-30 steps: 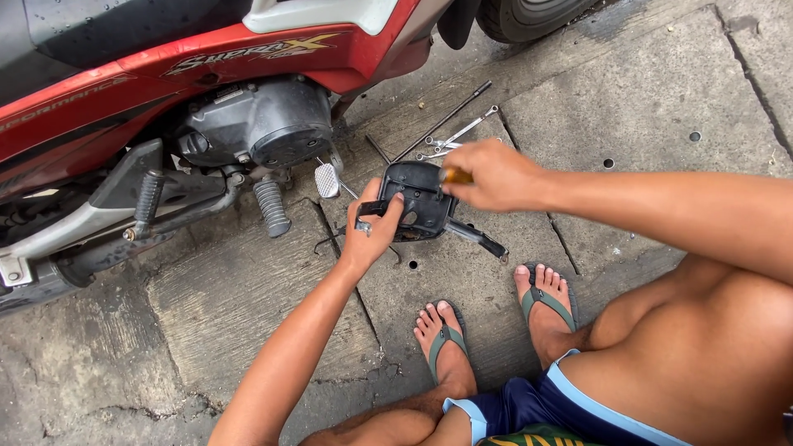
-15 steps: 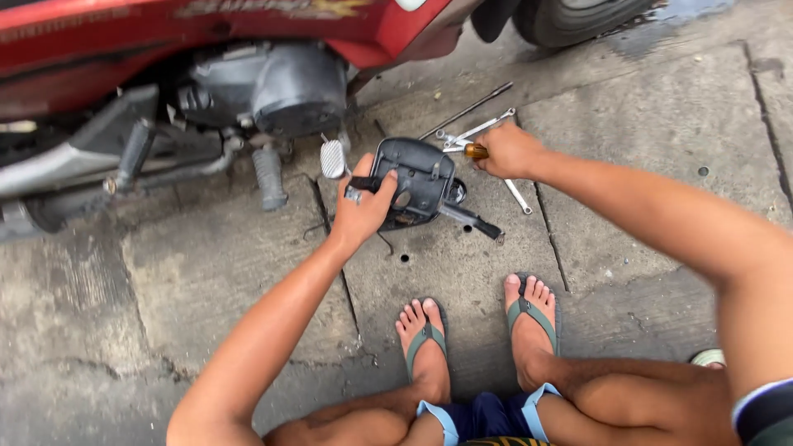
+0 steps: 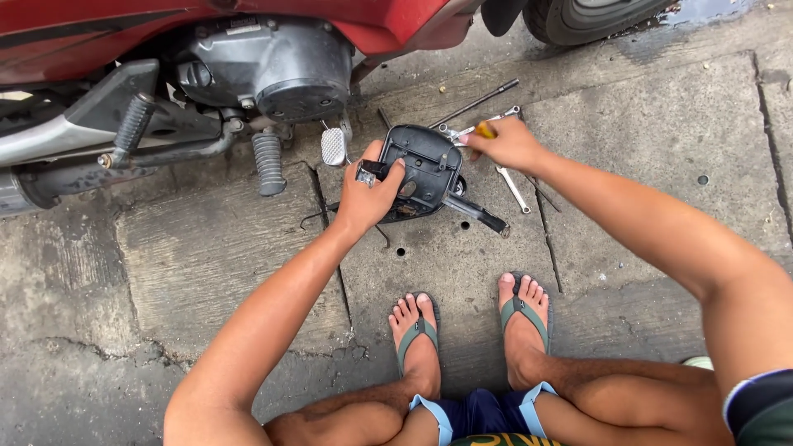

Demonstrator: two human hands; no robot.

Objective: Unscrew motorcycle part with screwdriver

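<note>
A black plastic housing part (image 3: pixel 425 169) with a lever sticking out to the right lies on the concrete beside the red motorbike (image 3: pixel 206 49). My left hand (image 3: pixel 369 192) grips its left edge, thumb on top. My right hand (image 3: pixel 508 142) is closed around a screwdriver with a yellow handle (image 3: pixel 486 130), its tip at the part's upper right corner. I am squatting, with my feet in green flip-flops (image 3: pixel 417 334) just in front of me.
Wrenches (image 3: pixel 514 188) and a long dark rod (image 3: pixel 477 102) lie on the pavement behind my right hand. The bike's engine case (image 3: pixel 277 70), footpeg (image 3: pixel 267 161) and brake pedal (image 3: pixel 333 145) stand to the left. A tyre (image 3: pixel 591 16) is at top right.
The view has shifted left and closer. My right hand has stayed at the part's upper right edge with the screwdriver, and my left hand keeps its hold on the part.
</note>
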